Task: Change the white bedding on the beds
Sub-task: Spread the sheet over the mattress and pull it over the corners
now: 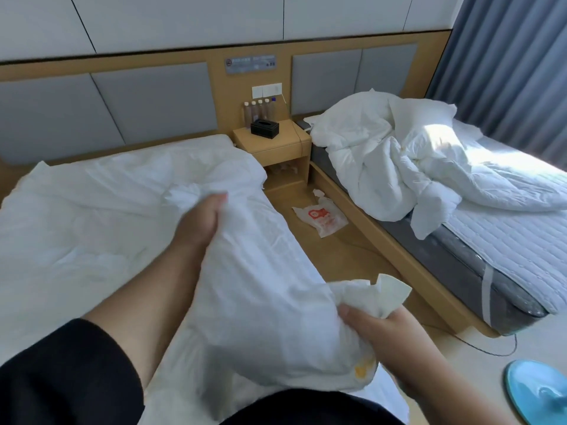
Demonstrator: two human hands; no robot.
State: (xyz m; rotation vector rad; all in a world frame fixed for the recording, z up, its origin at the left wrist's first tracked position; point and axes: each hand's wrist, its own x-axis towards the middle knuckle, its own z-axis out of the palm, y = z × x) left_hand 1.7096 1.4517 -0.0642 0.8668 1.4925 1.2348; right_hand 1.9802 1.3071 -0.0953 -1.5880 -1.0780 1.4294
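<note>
White duvet cover (pixel 260 286) lay bunched over near bed's (pixel 76 225) right edge | left hand (pixel 199 222) gripped a fold, right hand (pixel 377 326) clutched a corner | aisle between beds narrow, plastic bag (pixel 322 220) on floor | far bed (pixel 491 240) held crumpled duvet (pixel 399 167), nightstand (pixel 276 142) at aisle head.

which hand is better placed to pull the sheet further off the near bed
Left, probably. The left hand grips a bunch of the sheet out over the bed, where the fabric lies on the mattress. The right hand holds a corner already off the edge, close to the body.
</note>
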